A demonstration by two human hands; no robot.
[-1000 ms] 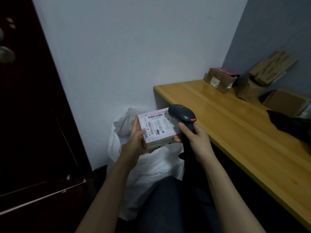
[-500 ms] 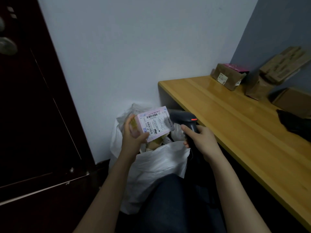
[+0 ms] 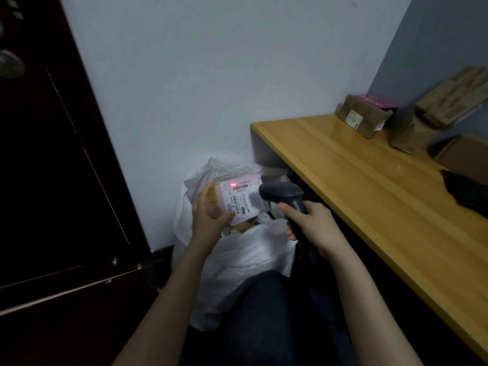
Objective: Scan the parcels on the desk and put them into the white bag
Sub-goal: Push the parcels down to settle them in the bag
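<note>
My left hand [image 3: 208,217] grips a small box parcel [image 3: 241,199] with a white shipping label, tilted above the open white bag [image 3: 243,254]. My right hand [image 3: 311,225] is closed on a dark handheld scanner [image 3: 284,195] whose head points at the label. A red light spot glows on the barcode near the parcel's top edge. The bag stands on the floor against the wall, left of the wooden desk [image 3: 369,186], and holds other parcels.
Brown cardboard parcels [image 3: 363,116] [image 3: 449,99] [image 3: 464,157] sit at the desk's far right by the blue-grey wall. A black object [image 3: 467,191] lies on the desk's right edge. A dark door [image 3: 52,154] fills the left. My leg is below the bag.
The scanner head has swung back toward the label and a red light now shows on the barcode. The parcel has dropped slightly over the bag.
</note>
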